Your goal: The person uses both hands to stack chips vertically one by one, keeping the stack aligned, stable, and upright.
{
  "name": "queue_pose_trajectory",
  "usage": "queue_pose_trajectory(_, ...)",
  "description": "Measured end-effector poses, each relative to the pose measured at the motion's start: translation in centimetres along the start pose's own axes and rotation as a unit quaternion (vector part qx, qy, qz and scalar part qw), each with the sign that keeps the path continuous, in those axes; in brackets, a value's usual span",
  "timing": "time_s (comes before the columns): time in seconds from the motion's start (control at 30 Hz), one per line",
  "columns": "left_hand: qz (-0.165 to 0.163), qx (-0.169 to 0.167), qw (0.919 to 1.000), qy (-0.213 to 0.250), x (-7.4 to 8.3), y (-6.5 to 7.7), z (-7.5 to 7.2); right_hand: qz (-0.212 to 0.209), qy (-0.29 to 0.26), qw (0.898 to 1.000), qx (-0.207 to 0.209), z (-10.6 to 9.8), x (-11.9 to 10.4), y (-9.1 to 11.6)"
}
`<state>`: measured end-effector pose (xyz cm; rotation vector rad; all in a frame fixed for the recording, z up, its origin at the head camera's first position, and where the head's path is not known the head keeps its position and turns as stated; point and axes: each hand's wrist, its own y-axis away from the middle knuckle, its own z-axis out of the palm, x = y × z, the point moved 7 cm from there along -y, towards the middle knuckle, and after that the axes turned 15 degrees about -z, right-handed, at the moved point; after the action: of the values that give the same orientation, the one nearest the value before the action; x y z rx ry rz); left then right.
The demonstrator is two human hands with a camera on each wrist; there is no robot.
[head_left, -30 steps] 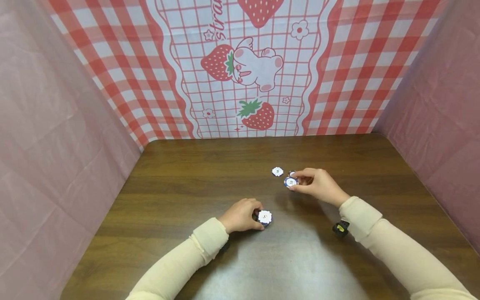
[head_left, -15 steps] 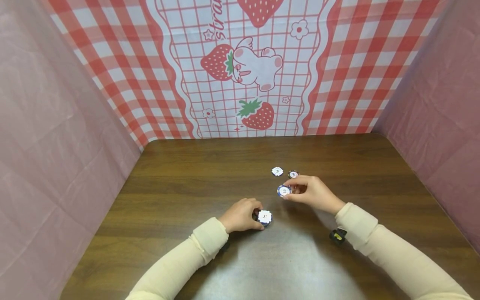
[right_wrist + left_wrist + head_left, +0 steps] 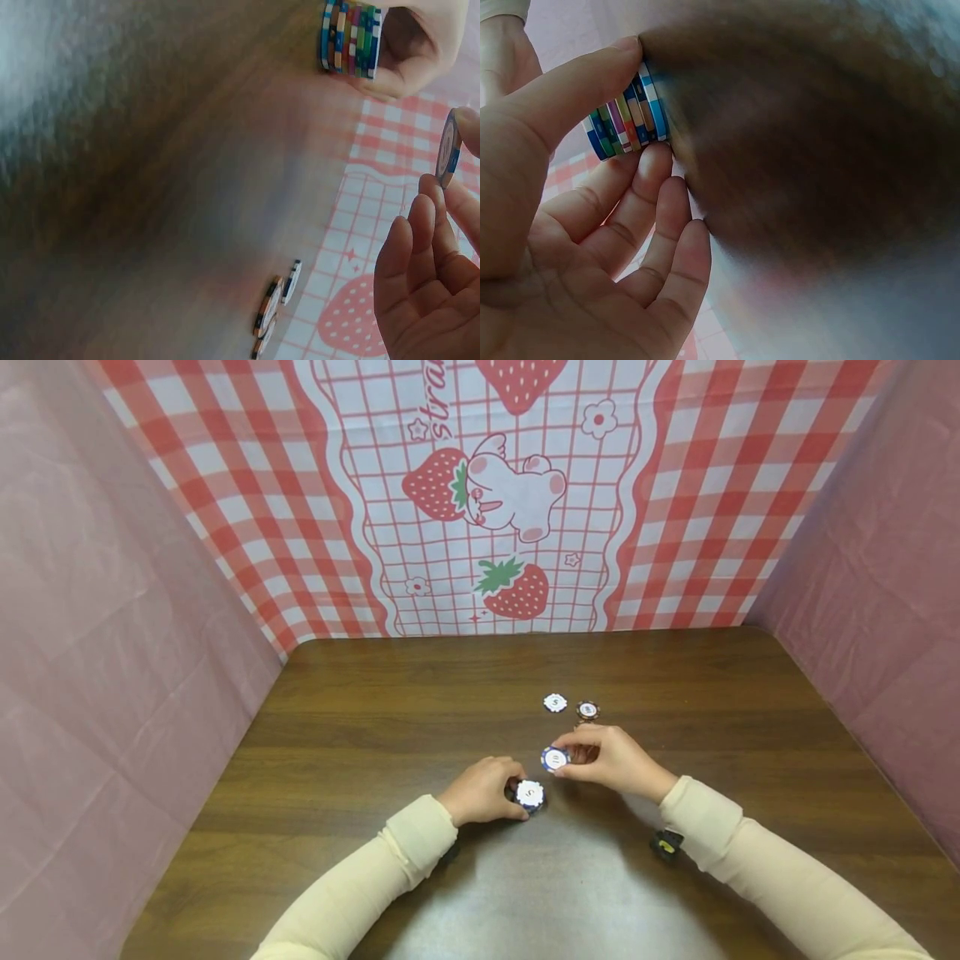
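On the wooden table (image 3: pixel 360 727), my left hand (image 3: pixel 483 790) grips a short stack of poker chips (image 3: pixel 529 794) between thumb and fingers. A white chip tops it, and in the left wrist view the layered edges (image 3: pixel 626 116) show blue, green, purple, red and tan. My right hand (image 3: pixel 621 762) pinches one blue-and-white poker chip (image 3: pixel 555 759) marked 10 by its rim. That chip is held up just behind and to the right of the stack. In the right wrist view the single chip (image 3: pixel 448 148) stands nearly edge-on between thumb and fingertips.
Farther back lie a white chip (image 3: pixel 555 702) and a dark-edged chip (image 3: pixel 588 710). A third chip (image 3: pixel 264 337) shows beside them in the right wrist view. A red checked cloth (image 3: pixel 697 527) hangs behind the table, with pink cloth (image 3: pixel 862 527) on both sides.
My right hand has carried the blue chip toward the front left, closer to the stack, uncovering the dark-edged chip behind it. My left hand and the stack have stayed in place.
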<state>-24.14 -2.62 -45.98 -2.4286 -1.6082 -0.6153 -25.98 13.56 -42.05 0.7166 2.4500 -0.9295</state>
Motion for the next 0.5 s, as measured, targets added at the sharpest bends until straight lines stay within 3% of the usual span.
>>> queue_pose_trajectory(0.5,-0.005,-0.004,1.0,-0.003,-0.1,-0.1,0.1,-0.015,-0.017,1.0,-0.018,1.6,-0.8,0.3)
